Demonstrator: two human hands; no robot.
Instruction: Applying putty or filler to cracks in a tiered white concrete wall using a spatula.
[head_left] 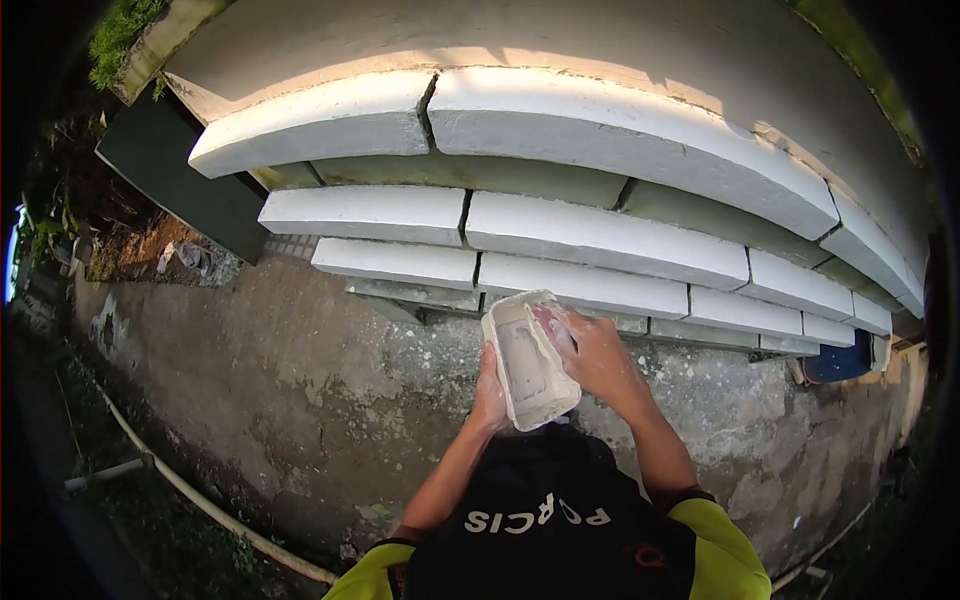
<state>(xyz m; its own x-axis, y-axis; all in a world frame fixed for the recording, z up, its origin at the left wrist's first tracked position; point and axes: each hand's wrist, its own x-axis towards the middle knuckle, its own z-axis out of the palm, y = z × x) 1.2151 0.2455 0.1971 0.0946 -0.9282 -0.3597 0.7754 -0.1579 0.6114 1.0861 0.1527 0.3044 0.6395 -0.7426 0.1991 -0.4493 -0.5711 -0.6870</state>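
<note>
Close in front of my body I hold a rectangular tub, its walls crusted with white paint or plaster. A thin pale layer coats its bottom. My left hand is closed on the tub's left side, the thumb along the outer wall. Over the right rim curl the fingers of my right hand, smeared with white; whether they also hold something small is hidden. Just beyond the tub lie long white-coated slabs in stepped rows, with dark gaps between neighbouring pieces.
Behind the upper slabs rises a plain wall. A dark green panel leans at the left. The worn concrete floor has white splashes. A pale pipe runs along the lower left, and a dark blue object sits under the slabs' right end.
</note>
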